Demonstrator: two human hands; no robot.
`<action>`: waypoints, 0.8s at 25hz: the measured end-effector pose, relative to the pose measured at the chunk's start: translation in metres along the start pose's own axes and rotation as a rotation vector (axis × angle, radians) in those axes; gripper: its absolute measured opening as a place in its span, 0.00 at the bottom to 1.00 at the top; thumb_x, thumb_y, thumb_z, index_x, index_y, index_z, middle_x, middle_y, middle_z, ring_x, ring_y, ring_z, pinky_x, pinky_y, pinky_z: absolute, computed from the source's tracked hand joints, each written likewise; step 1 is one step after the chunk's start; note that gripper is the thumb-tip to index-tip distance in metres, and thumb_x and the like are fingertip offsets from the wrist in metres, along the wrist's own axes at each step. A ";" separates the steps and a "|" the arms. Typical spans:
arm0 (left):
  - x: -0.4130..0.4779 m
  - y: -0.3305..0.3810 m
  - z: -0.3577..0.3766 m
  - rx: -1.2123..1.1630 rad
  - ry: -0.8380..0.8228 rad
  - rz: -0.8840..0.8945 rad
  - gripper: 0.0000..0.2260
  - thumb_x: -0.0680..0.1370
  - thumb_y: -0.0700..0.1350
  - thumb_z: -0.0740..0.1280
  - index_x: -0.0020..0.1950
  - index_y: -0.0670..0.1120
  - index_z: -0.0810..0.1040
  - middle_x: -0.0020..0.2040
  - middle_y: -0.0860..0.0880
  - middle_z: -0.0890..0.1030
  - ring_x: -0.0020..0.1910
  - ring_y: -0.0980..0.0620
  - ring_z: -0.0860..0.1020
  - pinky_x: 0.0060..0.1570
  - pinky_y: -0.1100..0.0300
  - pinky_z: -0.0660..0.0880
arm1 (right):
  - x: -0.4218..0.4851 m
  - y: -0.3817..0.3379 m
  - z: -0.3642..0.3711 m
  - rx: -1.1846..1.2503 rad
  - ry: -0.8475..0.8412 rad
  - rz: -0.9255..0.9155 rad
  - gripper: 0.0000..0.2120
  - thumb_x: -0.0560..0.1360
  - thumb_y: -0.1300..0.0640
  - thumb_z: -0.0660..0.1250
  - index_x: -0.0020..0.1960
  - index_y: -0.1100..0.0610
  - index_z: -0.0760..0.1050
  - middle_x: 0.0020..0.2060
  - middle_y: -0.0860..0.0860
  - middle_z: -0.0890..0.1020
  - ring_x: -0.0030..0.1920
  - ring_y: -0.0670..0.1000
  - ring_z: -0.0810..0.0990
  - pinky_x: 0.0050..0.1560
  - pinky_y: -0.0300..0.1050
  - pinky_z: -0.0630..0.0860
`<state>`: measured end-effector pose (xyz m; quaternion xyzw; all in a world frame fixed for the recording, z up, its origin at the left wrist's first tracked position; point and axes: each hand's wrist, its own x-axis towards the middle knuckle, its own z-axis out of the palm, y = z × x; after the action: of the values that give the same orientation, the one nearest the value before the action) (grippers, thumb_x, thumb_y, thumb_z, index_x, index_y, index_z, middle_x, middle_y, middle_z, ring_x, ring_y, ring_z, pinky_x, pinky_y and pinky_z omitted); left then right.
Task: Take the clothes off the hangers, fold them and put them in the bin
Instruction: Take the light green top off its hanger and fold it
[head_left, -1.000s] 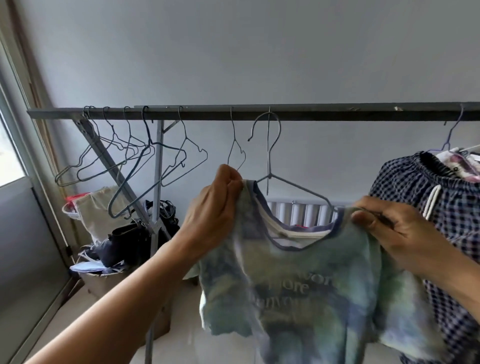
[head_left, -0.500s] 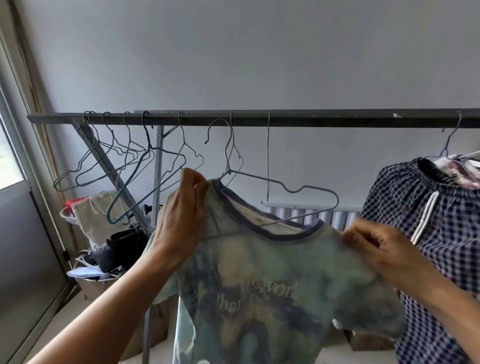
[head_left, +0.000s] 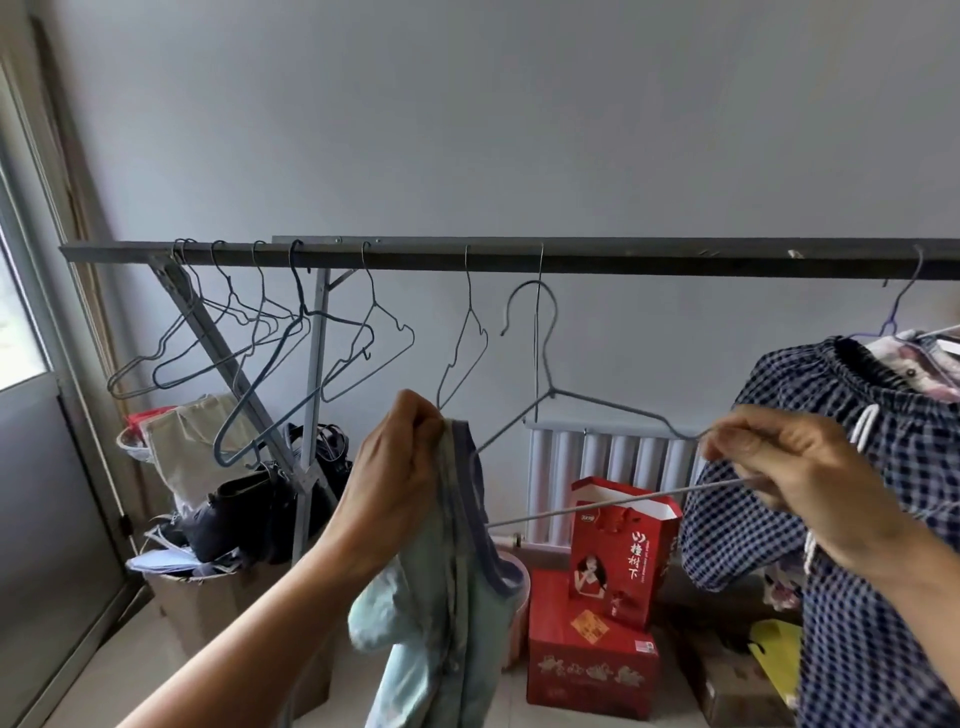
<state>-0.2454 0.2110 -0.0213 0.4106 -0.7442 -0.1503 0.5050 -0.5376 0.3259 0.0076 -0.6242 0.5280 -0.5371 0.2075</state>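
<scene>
step in hand: freeing a garment from its hanger. at centre left, the left hand (head_left: 400, 467) has its fingers curled and pinching the bunched neckline of the pale tie-dye t-shirt (head_left: 447, 597), which hangs limp below the fist. at centre, the wire hanger (head_left: 597, 402) lies tilted, its hook just below the rail (head_left: 623, 257). its left tip meets the neck opening, and we cannot tell whether it is fully out. at centre right, the right hand (head_left: 779, 467) pinches the hanger's right end between thumb and curled fingers.

we judge the next move to call for drawing the hanger rightward out of the collar, setting it aside, then folding the shirt. we cannot tell which container is the bin.

room: upper left, empty hangers (head_left: 260, 332) crowd the rail. lower left, a cardboard box (head_left: 192, 597) of bags stands on the pale floor (head_left: 130, 649). lower centre, a red gift bag (head_left: 623, 556) sits on a red box (head_left: 587, 665) before a radiator (head_left: 613, 457). at right, a checked garment (head_left: 857, 519) hangs from the rail.
</scene>
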 end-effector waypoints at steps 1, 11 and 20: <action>0.002 -0.002 0.000 -0.010 -0.001 -0.018 0.06 0.83 0.42 0.58 0.45 0.47 0.69 0.35 0.50 0.76 0.35 0.55 0.72 0.32 0.65 0.67 | 0.002 0.000 -0.012 0.033 0.000 0.017 0.17 0.68 0.47 0.66 0.37 0.62 0.79 0.20 0.48 0.67 0.21 0.44 0.63 0.21 0.32 0.62; 0.021 -0.008 0.004 -0.154 0.069 -0.115 0.07 0.83 0.44 0.58 0.46 0.47 0.71 0.38 0.55 0.76 0.37 0.64 0.73 0.40 0.58 0.70 | 0.026 0.000 -0.096 0.082 0.335 0.247 0.26 0.61 0.34 0.75 0.25 0.55 0.72 0.15 0.45 0.66 0.15 0.40 0.62 0.18 0.29 0.57; 0.026 -0.002 0.012 -0.158 -0.149 -0.014 0.09 0.81 0.42 0.62 0.42 0.51 0.75 0.35 0.59 0.79 0.33 0.60 0.73 0.36 0.64 0.69 | 0.086 -0.019 0.006 -0.592 0.479 -0.083 0.16 0.79 0.59 0.59 0.33 0.63 0.68 0.26 0.55 0.71 0.28 0.53 0.66 0.30 0.44 0.60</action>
<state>-0.2590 0.1875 -0.0112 0.3623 -0.7625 -0.2422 0.4782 -0.5351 0.2550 0.0603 -0.5349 0.6681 -0.4999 -0.1329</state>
